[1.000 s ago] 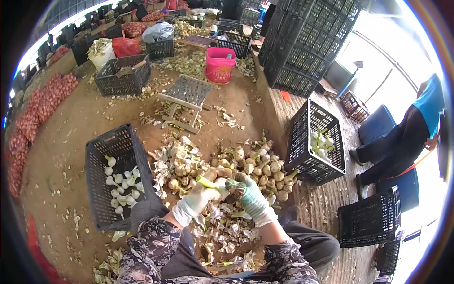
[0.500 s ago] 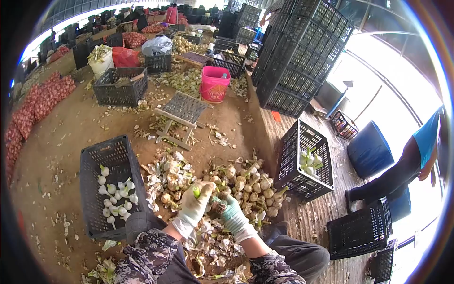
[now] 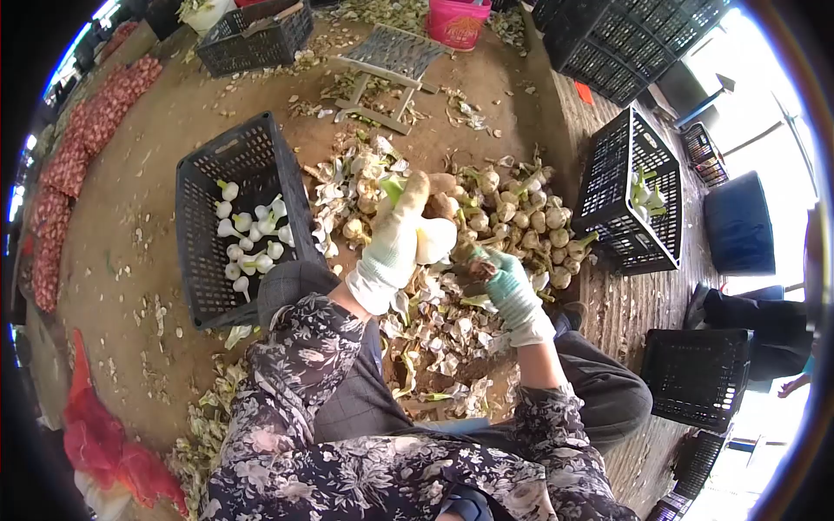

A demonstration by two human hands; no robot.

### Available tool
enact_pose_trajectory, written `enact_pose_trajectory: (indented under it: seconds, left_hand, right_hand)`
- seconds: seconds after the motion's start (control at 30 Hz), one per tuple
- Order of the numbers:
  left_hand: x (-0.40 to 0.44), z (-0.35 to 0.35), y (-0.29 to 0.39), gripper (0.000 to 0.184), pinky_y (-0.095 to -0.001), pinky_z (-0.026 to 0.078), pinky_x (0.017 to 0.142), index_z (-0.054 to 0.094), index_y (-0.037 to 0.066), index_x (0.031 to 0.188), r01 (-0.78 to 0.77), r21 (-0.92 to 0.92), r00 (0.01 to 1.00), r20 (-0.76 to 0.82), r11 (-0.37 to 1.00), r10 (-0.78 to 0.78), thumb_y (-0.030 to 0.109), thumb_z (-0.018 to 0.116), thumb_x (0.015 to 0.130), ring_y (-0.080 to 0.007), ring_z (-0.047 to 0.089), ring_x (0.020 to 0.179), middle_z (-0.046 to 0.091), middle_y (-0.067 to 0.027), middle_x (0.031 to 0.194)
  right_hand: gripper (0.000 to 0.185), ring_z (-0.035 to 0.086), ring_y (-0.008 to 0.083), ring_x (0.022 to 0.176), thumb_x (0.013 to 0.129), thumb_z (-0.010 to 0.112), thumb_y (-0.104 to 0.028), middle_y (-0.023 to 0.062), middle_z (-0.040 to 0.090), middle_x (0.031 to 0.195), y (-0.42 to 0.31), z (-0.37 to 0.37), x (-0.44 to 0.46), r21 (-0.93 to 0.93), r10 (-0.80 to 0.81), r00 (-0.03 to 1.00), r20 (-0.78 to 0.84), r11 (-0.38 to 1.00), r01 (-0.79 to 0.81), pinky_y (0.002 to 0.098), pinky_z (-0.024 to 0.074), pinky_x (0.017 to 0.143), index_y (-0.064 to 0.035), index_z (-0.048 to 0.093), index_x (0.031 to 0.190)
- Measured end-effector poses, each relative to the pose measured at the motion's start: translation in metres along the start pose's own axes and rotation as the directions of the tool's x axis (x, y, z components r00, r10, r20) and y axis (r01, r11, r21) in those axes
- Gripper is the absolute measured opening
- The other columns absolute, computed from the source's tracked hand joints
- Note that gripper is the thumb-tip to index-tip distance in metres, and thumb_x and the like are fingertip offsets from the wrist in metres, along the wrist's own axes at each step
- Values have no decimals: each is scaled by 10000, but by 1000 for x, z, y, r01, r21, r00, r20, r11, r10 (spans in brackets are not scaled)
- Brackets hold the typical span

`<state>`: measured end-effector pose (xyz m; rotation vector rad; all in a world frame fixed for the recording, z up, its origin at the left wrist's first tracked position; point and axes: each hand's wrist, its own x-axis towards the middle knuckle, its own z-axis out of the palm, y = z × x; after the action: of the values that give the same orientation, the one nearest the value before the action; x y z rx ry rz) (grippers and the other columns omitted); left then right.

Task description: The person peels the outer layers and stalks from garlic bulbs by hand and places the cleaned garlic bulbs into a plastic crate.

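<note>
One garlic bulb (image 3: 436,240), white and clean, pinched in the grip of the left hand (image 3: 387,253), on the side facing the other hand; a piece of green stalk (image 3: 393,188) visible at the upper left of the same grip. Near it, lower and apart from the bulb, the right hand (image 3: 508,293), fingers curled, something brown and dark at the fingertips, too unclear to name. Cannot tell whether this second grip is pressed together or closed around a thing. Beyond the hands, on the ground, a pile of unpeeled garlic (image 3: 526,217) with earthy skins; nearer to the legs, loose peelings (image 3: 447,334). To the left, a black crate (image 3: 198,269) with peeled bulbs (image 3: 254,236) lying inside; to the right, another black crate (image 3: 627,243) with a few pale bulbs (image 3: 645,201), green at the stalks. Ahead, a low stool (image 3: 395,52). As for writing, only at the top edge: yellowish print on a pink bucket (image 3: 458,26), too small for reading.
</note>
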<state>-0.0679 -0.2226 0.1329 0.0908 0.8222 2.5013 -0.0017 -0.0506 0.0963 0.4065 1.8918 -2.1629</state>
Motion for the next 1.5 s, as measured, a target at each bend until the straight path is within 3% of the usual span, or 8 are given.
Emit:
enact_pose_trajectory:
  seconds: [0.27,0.4,0.7,0.8,1.0,1.13,1.37,1.5]
  left_hand:
    - [4,7,-5,406,-195,371,396,559,6,936,4,-31,997,-80,1000,-7,404,529,858,-91,481,450,566,-43,694]
    - [15,-3,-13,342,-219,423,413,521,25,804,13,362,940,-322,932,112,358,598,819,-108,536,488,551,-21,653]
    - [3,8,10,299,-376,522,584,528,12,952,171,-169,970,-143,971,-195,301,493,887,-236,596,581,594,-105,751]
    - [8,-1,1,299,-331,524,584,546,1,953,118,-86,975,-180,989,-132,286,480,894,-203,601,639,596,-96,763]
    - [5,17,2,305,-290,519,574,549,-4,942,53,-74,971,-228,996,-69,290,485,892,-155,566,574,592,-85,750]
    - [8,3,1,308,-267,486,484,556,0,933,-8,-20,994,-114,1000,6,300,507,880,-142,523,471,567,-55,666]
    - [8,7,-2,288,-250,452,410,569,-4,927,-142,171,960,-218,975,178,273,517,871,-150,552,470,554,-47,617]
    - [8,-1,-2,316,-275,452,389,552,-8,934,-122,136,963,-224,983,151,299,517,866,-181,536,423,540,-53,577]
  right_hand:
    - [453,592,171,803,793,625,-91,123,527,1084,-37,37,-9,356,-259,962,82,910,215,281,525,669,37,437,1185]
    - [564,575,166,883,705,728,-79,138,550,1066,-27,59,-10,102,-313,935,-166,938,332,268,491,754,63,430,1163]
    - [157,592,110,644,806,589,-42,64,636,773,29,-18,9,-764,-305,952,21,610,212,231,460,544,-7,598,959]
    - [262,583,110,633,856,544,-146,45,592,726,-19,-1,-8,247,-22,1000,-16,969,25,187,453,500,7,529,1069]
    - [185,527,78,573,787,600,-13,59,580,726,-38,44,-13,45,-358,926,-116,930,365,183,415,455,6,536,960]
    - [257,563,115,569,821,592,-118,71,599,736,-29,20,-6,345,-15,998,-53,938,33,210,456,448,4,526,1038]
    - [405,541,84,712,852,558,-123,55,585,909,-27,49,-4,156,-247,965,-85,953,258,210,464,580,27,398,1192]
    - [222,582,140,703,868,532,-153,77,575,861,-10,39,-1,586,-130,991,-19,802,116,266,514,572,-20,499,1043]
